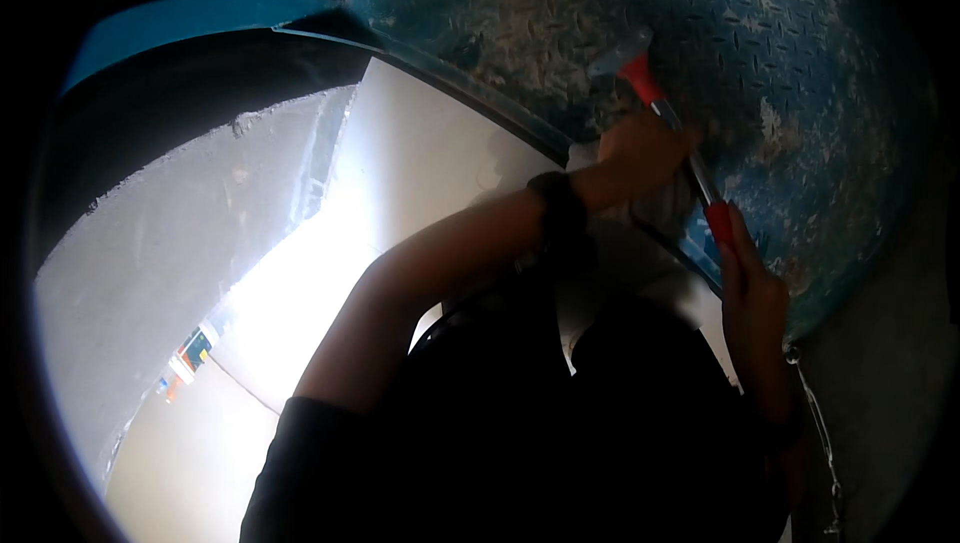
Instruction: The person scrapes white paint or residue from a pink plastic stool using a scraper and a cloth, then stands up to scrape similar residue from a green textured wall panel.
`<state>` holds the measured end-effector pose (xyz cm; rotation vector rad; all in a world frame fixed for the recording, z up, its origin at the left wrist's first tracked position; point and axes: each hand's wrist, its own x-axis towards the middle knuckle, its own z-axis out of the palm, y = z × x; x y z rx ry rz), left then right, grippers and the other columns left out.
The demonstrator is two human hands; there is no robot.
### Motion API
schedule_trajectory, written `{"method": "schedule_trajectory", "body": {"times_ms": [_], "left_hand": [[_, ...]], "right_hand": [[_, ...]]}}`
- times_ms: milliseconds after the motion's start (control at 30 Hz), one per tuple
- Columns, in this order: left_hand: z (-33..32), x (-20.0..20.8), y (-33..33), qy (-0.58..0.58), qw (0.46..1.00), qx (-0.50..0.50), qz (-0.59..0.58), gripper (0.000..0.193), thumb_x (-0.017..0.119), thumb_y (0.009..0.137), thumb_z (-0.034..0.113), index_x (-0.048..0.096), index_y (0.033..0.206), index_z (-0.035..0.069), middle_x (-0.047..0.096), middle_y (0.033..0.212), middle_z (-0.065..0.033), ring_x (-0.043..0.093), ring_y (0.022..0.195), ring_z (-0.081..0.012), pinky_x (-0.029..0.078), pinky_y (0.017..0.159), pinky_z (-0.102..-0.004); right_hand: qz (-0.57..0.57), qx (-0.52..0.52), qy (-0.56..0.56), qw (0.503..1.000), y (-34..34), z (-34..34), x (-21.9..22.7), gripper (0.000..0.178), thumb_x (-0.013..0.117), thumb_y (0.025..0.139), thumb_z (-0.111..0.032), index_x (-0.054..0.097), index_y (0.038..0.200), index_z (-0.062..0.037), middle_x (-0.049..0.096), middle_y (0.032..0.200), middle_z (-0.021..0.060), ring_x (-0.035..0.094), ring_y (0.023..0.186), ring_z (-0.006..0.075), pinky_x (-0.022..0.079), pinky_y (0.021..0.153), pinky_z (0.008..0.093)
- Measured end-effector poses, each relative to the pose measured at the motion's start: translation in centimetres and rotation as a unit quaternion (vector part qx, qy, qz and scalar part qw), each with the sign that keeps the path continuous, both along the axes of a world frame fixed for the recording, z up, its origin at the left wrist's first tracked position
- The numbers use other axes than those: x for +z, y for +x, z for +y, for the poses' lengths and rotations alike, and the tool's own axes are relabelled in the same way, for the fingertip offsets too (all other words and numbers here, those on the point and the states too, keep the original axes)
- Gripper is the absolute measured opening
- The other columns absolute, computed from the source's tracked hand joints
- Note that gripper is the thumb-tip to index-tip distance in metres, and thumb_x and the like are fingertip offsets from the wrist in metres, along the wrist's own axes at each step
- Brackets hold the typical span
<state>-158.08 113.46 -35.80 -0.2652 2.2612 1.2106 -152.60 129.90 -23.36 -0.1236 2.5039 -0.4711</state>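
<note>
A long-handled scraper with a silver shaft [704,179] slants across the upper right. Its red head [638,71] carries a flat blade [625,47] that lies against a worn blue tread-plate surface [770,33]. My left hand [645,155] is closed round the shaft a little below the head. Lower down, my right hand [752,288] holds the red grip [719,223], fingers along it. A dark band [562,218] circles my left wrist. Whether the blade's edge presses on the plate, I cannot tell.
The plate has brown dirt and pale worn patches. A blue edge strip [430,78] borders it on the left. Pale floor [420,128] lies below, brightly lit at left. A thin chain [820,413] hangs at lower right. Small coloured items [190,355] sit far left.
</note>
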Motion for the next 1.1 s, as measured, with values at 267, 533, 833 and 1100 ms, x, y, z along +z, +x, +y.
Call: {"method": "schedule_trajectory", "body": {"times_ms": [267,533,833,1100], "left_hand": [[0.5,-1.1,0.7,-0.037,0.997,0.047,-0.044,0.060,0.041,0.087,0.053,0.064,0.086,-0.002,0.063,0.082,-0.0211,0.064,0.079,-0.0311,0.051,0.067,-0.0393],[0.2,1.2,-0.3,0.038,0.991,0.033,-0.124,0.060,0.042,0.084,0.056,0.063,0.086,-0.001,0.064,0.090,-0.0211,0.063,0.085,-0.0327,0.049,0.072,-0.0406],[-0.2,0.5,-1.8,-0.072,0.975,-0.154,0.146,0.049,0.044,0.085,0.047,0.062,0.097,0.002,0.063,0.092,-0.0203,0.062,0.088,-0.0338,0.049,0.075,-0.0435],[-1.1,-1.4,-4.5,-0.162,0.973,-0.132,0.094,0.043,0.044,0.087,0.042,0.062,0.100,0.005,0.062,0.093,-0.0180,0.063,0.090,-0.0300,0.050,0.076,-0.0406]], "right_hand": [[0.058,0.035,-0.046,0.997,0.7,1.0,-0.4,0.041,0.048,0.093,-0.018,0.041,0.133,-0.0109,0.061,0.064,0.0155,0.061,0.051,0.0219,0.043,0.043,0.0323],[0.048,0.049,-0.050,0.996,0.8,1.8,-1.3,0.040,0.047,0.093,-0.018,0.042,0.133,-0.0101,0.062,0.067,0.0150,0.060,0.049,0.0197,0.042,0.043,0.0319],[0.136,0.082,-0.042,0.986,-1.6,1.1,-0.4,0.041,0.050,0.091,-0.015,0.043,0.132,-0.0112,0.063,0.069,0.0166,0.063,0.055,0.0255,0.046,0.046,0.0315],[0.070,0.021,0.070,0.995,-4.6,-2.0,-1.0,0.037,0.051,0.091,-0.020,0.047,0.128,-0.0162,0.062,0.065,0.0142,0.063,0.054,0.0293,0.046,0.044,0.0357]]}}
